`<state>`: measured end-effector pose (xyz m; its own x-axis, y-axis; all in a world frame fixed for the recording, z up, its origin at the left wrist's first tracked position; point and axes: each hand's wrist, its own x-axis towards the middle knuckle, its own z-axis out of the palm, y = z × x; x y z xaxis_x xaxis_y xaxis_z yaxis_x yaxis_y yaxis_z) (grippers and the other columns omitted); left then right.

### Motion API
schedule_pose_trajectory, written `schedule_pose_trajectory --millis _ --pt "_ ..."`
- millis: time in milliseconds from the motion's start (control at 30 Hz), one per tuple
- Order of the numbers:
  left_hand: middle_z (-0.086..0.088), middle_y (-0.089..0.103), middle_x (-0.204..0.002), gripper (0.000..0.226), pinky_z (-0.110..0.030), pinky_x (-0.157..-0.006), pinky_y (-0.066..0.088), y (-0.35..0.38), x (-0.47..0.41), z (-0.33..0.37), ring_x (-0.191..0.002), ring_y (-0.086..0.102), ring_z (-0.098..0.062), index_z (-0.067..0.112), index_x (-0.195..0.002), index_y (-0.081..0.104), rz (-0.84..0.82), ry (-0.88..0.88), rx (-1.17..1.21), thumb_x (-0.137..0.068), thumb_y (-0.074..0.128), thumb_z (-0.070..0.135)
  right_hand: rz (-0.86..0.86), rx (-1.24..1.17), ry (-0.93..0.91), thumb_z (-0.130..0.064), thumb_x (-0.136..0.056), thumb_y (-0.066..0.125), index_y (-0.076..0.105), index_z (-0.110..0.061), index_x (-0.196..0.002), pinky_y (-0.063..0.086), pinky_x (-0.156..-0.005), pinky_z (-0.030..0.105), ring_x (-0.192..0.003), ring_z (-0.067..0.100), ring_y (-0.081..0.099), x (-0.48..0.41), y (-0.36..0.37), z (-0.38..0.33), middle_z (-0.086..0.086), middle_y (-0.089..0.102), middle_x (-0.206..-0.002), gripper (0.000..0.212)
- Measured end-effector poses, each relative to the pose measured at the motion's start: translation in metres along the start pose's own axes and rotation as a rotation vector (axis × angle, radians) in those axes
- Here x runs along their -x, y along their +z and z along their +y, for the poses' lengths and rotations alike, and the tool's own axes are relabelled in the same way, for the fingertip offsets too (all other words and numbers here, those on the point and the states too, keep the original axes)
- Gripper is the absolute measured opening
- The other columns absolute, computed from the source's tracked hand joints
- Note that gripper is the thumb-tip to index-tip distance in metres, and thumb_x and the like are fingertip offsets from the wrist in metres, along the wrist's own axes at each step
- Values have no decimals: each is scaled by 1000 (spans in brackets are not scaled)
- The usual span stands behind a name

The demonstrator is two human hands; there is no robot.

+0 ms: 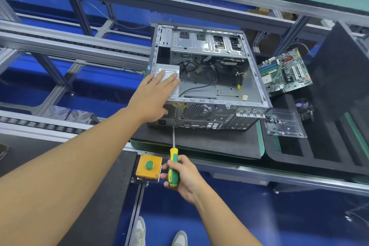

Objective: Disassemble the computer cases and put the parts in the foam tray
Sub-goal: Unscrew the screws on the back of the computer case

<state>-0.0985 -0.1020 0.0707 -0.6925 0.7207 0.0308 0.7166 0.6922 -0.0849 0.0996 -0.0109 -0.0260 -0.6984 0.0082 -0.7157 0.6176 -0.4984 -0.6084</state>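
An open grey computer case (205, 114) lies on its side on a dark mat, its rear panel facing me. Inside at the left sits the power supply (175, 90) with a white label; loose black cables lie in the bay. My left hand (153, 98) lies flat with straight fingers on the power supply and the case's left rear corner. My right hand (183, 175) grips the green-and-yellow handle of a screwdriver (173, 168), whose tip touches the lower edge of the rear panel. A green motherboard (285, 73) lies in the black foam tray (319, 152) to the right.
A clear plastic dish (283, 126) with several small screws stands beside the case on the tray. A fan part (305, 108) sits in a tray slot. A yellow box with a green button (149, 169) is at the bench edge. Aluminium conveyor rails (75, 46) run behind and to the left.
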Motion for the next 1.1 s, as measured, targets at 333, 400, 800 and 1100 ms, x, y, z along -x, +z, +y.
schedule_pose_trajectory --millis 333,400,800,1100 --pt "5 -5 -167 103 -43 -124 1 1 0 -2 -154 -3 -23 25 -159 1 -5 16 22 -85 70 44 -24 -62 101 -26 -102 37 56 -5 -119 47 -59 31 -67 19 54 -4 2 -2 12 66 -92 33" --pt "3 -7 -167 96 -47 -123 3 -5 3 -1 -154 -6 -23 25 -159 6 31 60 48 -84 64 42 0 -54 88 -19 -103 36 57 -2 -122 51 -62 33 -71 19 55 -3 2 1 12 70 -94 33" --pt "2 71 -75 12 -31 -53 54 56 60 41 -59 65 -13 21 -84 66 -184 -600 1055 -88 56 18 102 -17 22 -24 -97 65 49 -11 -116 51 -51 29 -60 14 57 -6 0 -2 8 56 -91 28" --pt "-4 62 -49 10 -30 -46 57 91 37 82 -32 53 -12 18 -83 77 36 -1069 1315 -84 76 28 75 36 -9 -16 -102 53 60 -9 -107 53 -61 34 -69 15 61 -9 -9 1 5 65 -88 11"
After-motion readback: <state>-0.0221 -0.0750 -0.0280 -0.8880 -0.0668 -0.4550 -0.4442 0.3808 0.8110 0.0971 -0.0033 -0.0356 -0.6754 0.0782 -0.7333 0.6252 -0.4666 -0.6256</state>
